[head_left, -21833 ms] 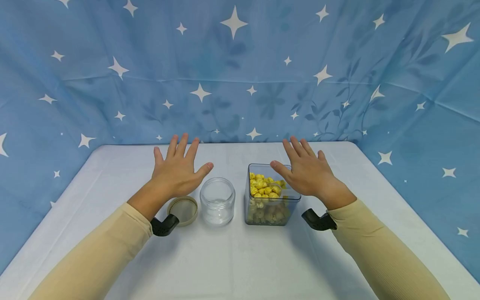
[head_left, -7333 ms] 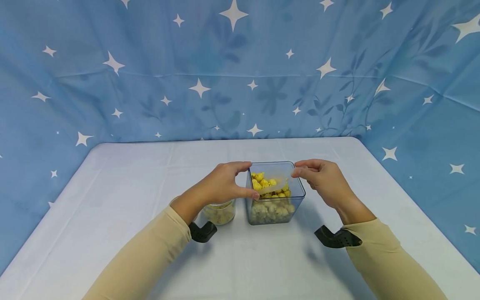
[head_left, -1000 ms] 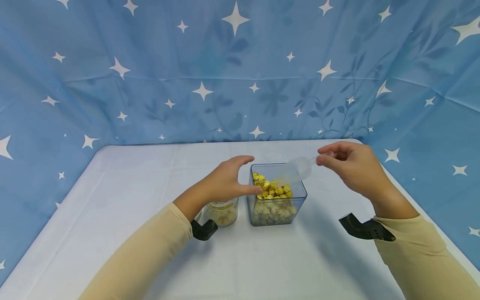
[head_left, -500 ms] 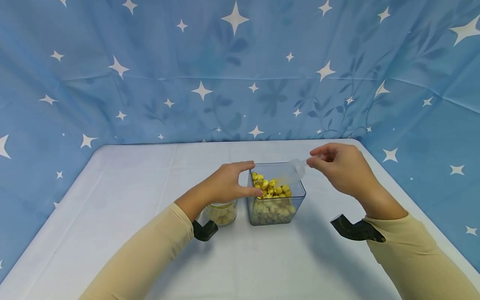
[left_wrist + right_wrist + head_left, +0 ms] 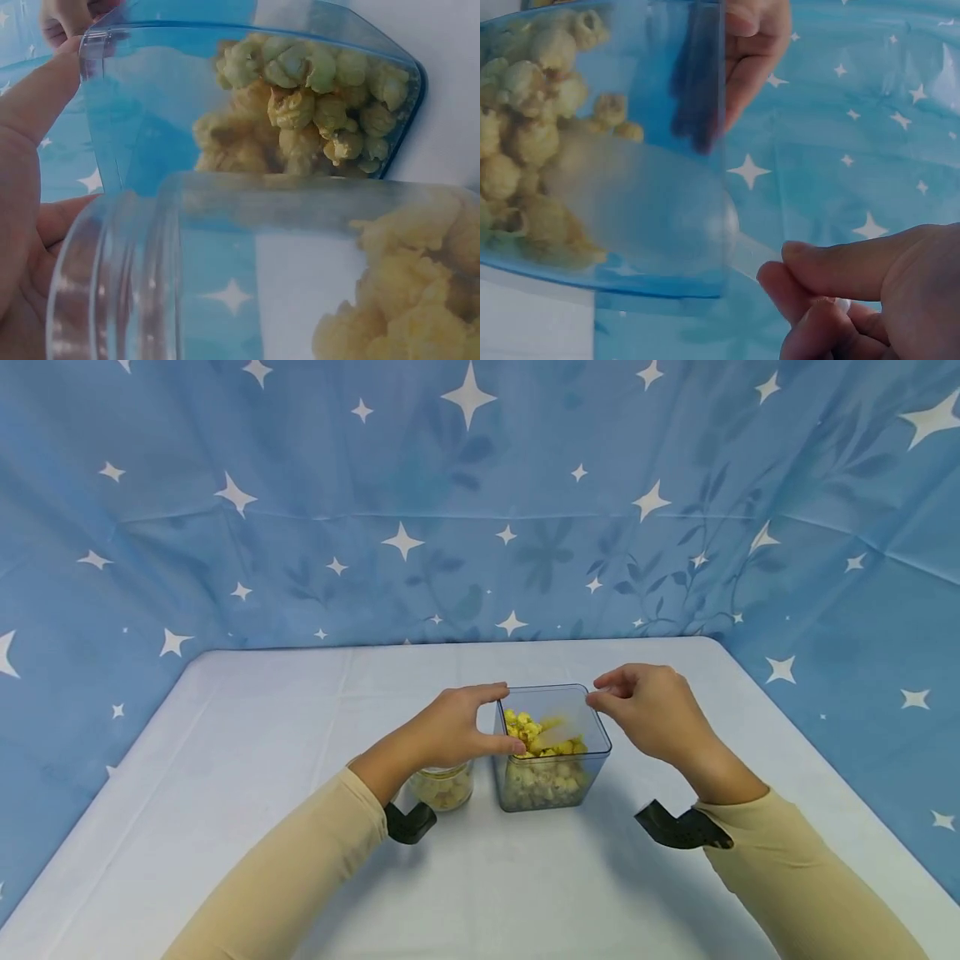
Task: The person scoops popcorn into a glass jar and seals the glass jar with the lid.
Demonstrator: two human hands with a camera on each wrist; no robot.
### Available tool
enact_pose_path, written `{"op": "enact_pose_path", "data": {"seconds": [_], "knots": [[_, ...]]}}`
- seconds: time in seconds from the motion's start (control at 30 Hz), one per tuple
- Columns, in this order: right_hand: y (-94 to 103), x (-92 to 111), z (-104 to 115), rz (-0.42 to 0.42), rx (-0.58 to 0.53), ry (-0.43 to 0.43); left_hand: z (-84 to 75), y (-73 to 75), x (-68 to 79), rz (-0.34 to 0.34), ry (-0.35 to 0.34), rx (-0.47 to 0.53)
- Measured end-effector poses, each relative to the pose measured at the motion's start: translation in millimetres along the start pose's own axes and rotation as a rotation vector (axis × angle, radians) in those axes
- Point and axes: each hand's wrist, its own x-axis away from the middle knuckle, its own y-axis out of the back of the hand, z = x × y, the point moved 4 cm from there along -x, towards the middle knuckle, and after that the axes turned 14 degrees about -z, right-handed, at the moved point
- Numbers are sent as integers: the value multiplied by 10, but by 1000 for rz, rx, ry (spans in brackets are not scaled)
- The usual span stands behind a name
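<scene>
A tinted clear plastic box stands at the middle of the table, part filled with yellow popcorn. My left hand holds the box's left side, thumb near the front corner and fingers near the back one. In my right hand, thumb and fingers pinch the handle of a frosted, translucent scoop. The scoop's bowl is inside the box, its tip down among the popcorn. A clear round jar with popcorn in it stands left of the box, partly hidden beneath my left hand and wrist.
A white cloth covers the table. Behind it hangs a blue curtain with white stars. Black wrist cameras sit under both wrists, the left one close in front of the jar.
Over the last second my right hand has moved left and down, taking the scoop deeper into the box. My left hand has closed in on the box's side. Earlier, the jar was empty.
</scene>
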Motion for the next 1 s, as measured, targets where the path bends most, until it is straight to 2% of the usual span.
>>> {"op": "enact_pose_path", "data": {"seconds": [0.23, 0.63, 0.8, 1.0], "knots": [[-221, 2, -179, 87, -132, -134, -1, 12, -7, -4, 16, 7], [-270, -9, -248, 150, -201, -160, -9, 1, -27, -3, 25, 7], [-281, 3, -273, 131, -226, -195, -6, -18, -35, 4, 32, 11], [-332, -7, -263, 126, -209, -192, -23, -19, -45, -9, 19, 5]]}}
